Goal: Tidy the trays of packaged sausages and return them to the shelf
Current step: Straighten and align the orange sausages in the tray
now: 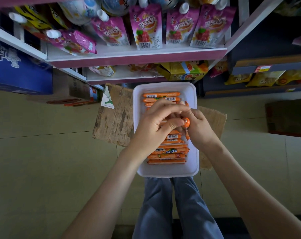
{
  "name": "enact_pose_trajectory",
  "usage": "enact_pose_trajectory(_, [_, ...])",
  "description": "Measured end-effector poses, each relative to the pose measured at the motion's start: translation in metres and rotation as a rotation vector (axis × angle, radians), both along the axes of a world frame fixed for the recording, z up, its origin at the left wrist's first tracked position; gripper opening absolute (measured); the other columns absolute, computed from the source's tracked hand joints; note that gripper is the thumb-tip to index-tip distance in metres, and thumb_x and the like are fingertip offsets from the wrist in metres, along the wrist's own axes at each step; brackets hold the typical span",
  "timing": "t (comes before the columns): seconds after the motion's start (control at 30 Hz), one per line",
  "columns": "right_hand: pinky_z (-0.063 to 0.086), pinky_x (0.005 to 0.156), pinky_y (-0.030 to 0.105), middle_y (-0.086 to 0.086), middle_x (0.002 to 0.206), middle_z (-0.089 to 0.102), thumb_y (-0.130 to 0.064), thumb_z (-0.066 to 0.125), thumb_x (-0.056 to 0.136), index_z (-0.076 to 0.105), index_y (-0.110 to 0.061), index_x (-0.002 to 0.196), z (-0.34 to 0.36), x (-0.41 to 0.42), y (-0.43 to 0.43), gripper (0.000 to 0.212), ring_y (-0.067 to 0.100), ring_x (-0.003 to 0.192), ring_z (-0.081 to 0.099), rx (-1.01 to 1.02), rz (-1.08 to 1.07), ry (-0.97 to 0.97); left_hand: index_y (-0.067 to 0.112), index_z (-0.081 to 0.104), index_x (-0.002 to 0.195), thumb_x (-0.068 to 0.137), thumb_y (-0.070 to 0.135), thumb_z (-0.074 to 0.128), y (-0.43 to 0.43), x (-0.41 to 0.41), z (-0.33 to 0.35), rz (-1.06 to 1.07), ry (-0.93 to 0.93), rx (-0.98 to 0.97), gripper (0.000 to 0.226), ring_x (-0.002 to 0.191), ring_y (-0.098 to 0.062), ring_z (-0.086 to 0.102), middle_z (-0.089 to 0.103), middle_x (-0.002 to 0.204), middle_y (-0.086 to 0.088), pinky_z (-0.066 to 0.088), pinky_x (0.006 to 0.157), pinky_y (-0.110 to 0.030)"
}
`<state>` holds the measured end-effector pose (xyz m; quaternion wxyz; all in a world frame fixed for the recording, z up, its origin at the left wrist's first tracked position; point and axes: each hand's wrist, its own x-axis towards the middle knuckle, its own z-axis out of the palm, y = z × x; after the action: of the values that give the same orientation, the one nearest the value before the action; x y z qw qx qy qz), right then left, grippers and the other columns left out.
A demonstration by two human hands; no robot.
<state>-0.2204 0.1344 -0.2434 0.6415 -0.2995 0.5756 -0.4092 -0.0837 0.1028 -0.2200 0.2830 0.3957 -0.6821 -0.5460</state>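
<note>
The tray sits on cardboard on the floor below the shelf, with sausages lying in crosswise rows at both ends. The left hand and right hand both curl round one sausage, held end-on over the middle. It is best laid flat and parallel to its neighbours, ends level, so the row stays tight when the tray is lifted.

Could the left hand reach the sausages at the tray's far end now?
Probably yes: the far sausages lie uncovered just beyond the left hand, but it is busy holding a sausage together with the right hand.
</note>
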Motion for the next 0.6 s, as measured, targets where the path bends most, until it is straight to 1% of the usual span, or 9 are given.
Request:
enact_pose_trajectory(0.07, [0.041, 0.052, 0.008, -0.013, 0.045, 0.057, -0.016, 0.03, 0.104, 0.054, -0.018, 0.065, -0.001, -0.002, 0.001, 0.045, -0.002, 0.048, 0.055, 0.026, 0.005, 0.014, 0.02, 0.062, 0.114, 0.084, 0.022, 0.063, 0.001, 0.002, -0.005, -0.054, -0.074, -0.111, 0.03, 0.101, -0.01, 0.053, 0.052, 0.106, 0.001, 0.042, 0.095, -0.025])
enact_pose_trajectory(0.13, [0.043, 0.053, 0.009, -0.013, 0.049, 0.06, -0.025, 0.03, 0.103, 0.055, -0.017, 0.07, -0.001, -0.001, 0.001, 0.042, -0.002, 0.051, 0.058, 0.039, 0.012, -0.003, 0.02, 0.068, 0.108, 0.083, 0.025, 0.065, 0.003, 0.003, -0.01, -0.034, -0.123, -0.16, 0.025, 0.107, -0.013, 0.053, 0.056, 0.107, 0.002, 0.04, 0.099, -0.027])
enact_pose_trajectory(0.17, [0.045, 0.055, 0.012, -0.009, 0.052, 0.06, -0.034, 0.031, 0.101, 0.056, -0.014, 0.072, -0.004, -0.002, 0.002, 0.044, 0.001, 0.052, 0.058, 0.031, 0.02, -0.026, 0.023, 0.069, 0.104, 0.084, 0.027, 0.064, 0.004, 0.002, -0.011, 0.031, -0.124, -0.11, 0.021, 0.107, -0.013, 0.055, 0.059, 0.107, 0.005, 0.042, 0.098, -0.027])
enact_pose_trajectory(0.23, [0.052, 0.067, 0.02, -0.005, 0.071, 0.066, -0.046, 0.037, 0.097, 0.062, -0.014, 0.089, -0.009, -0.003, 0.006, 0.041, 0.008, 0.069, 0.063, -0.007, 0.108, -0.022, 0.029, 0.067, 0.101, 0.086, 0.031, 0.063, 0.004, 0.0, -0.01, 0.261, -0.027, 0.172, 0.015, 0.102, -0.012, 0.062, 0.067, 0.105, 0.007, 0.049, 0.093, -0.032])
enact_pose_trajectory(0.3, [0.055, 0.083, 0.029, -0.005, 0.101, 0.068, -0.035, 0.051, 0.096, 0.06, -0.023, 0.112, -0.016, -0.007, 0.009, 0.022, 0.014, 0.094, 0.066, -0.036, 0.22, 0.031, 0.03, 0.067, 0.102, 0.089, 0.029, 0.062, 0.001, -0.001, -0.014, 0.455, 0.087, 0.38, 0.014, 0.099, -0.015, 0.066, 0.071, 0.102, 0.0, 0.052, 0.09, -0.038])
enact_pose_trajectory(0.4, [0.051, 0.096, 0.033, -0.003, 0.121, 0.061, -0.01, 0.056, 0.094, 0.058, -0.037, 0.118, -0.019, -0.008, 0.011, 0.035, 0.012, 0.11, 0.06, 0.01, 0.247, 0.096, 0.04, 0.067, 0.103, 0.09, 0.028, 0.061, -0.004, -0.002, -0.025, 0.517, 0.023, 0.42, 0.019, 0.098, -0.018, 0.067, 0.072, 0.102, -0.001, 0.052, 0.09, -0.041])
enact_pose_trajectory(0.47, [0.051, 0.094, 0.032, -0.002, 0.119, 0.061, -0.005, 0.056, 0.093, 0.062, -0.037, 0.113, -0.021, -0.007, 0.012, 0.038, 0.012, 0.108, 0.062, 0.05, 0.184, 0.129, 0.038, 0.068, 0.106, 0.092, 0.026, 0.058, -0.004, -0.007, -0.032, 0.53, 0.038, 0.502, 0.021, 0.099, -0.02, 0.067, 0.071, 0.105, -0.004, 0.053, 0.091, -0.044])
enact_pose_trajectory(0.5, [0.054, 0.086, 0.028, -0.002, 0.112, 0.065, -0.003, 0.054, 0.093, 0.063, -0.032, 0.113, -0.021, -0.007, 0.013, 0.036, 0.01, 0.1, 0.065, 0.081, 0.137, 0.108, 0.032, 0.068, 0.109, 0.095, 0.022, 0.055, -0.004, -0.01, -0.035, 0.554, 0.075, 0.563, 0.022, 0.101, -0.022, 0.067, 0.07, 0.108, -0.006, 0.053, 0.091, -0.043])
enact_pose_trajectory(0.6, [0.056, 0.066, 0.021, -0.001, 0.086, 0.07, -0.001, 0.047, 0.096, 0.064, -0.013, 0.114, -0.02, -0.008, 0.011, 0.028, 0.009, 0.073, 0.068, 0.225, -0.035, -0.048, 0.018, 0.063, 0.118, 0.098, 0.009, 0.048, -0.004, -0.016, -0.039, 0.585, 0.175, 0.707, 0.027, 0.099, -0.019, 0.068, 0.069, 0.111, -0.008, 0.055, 0.084, -0.029])
